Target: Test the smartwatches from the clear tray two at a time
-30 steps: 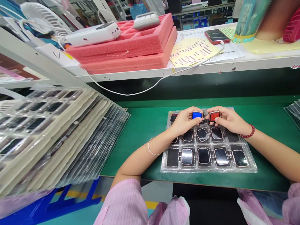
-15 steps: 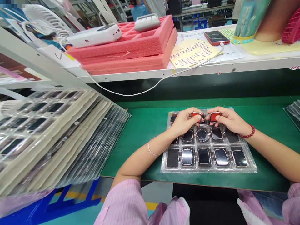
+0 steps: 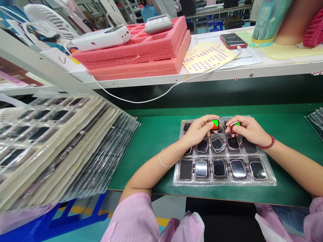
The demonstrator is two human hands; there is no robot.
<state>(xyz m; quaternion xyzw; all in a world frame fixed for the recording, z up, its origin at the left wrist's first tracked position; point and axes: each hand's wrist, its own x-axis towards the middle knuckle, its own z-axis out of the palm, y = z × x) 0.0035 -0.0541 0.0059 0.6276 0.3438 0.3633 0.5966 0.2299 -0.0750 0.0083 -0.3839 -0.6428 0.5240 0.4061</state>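
Observation:
My left hand (image 3: 202, 129) is closed on a smartwatch (image 3: 215, 124) without a strap, its lit screen showing green and red blocks, the thumb on the glass. In my right hand (image 3: 248, 129) is another smartwatch (image 3: 235, 126), tilted, also lit green and red under the thumb. Both hands hover over the back row of a clear plastic tray (image 3: 227, 183). Dark-screened watches lie in its compartments, among them a watch (image 3: 219, 167) in the front row and a crooked watch (image 3: 218, 145) in the middle row. Part of the back row is hidden by my hands.
Stacked trays of watches (image 3: 75, 144) lean at the left on the green table (image 3: 151, 144). Above, a white shelf (image 3: 214, 72) bears pink foam (image 3: 161, 47), a phone (image 3: 233, 41) and papers. A white cable (image 3: 141, 102) droops off its edge. More trays (image 3: 316, 121) stand far right.
Both watch screens have gone from red to green and red blocks. The left watch has shifted slightly right, and the right watch has moved slightly right and turned more on its side.

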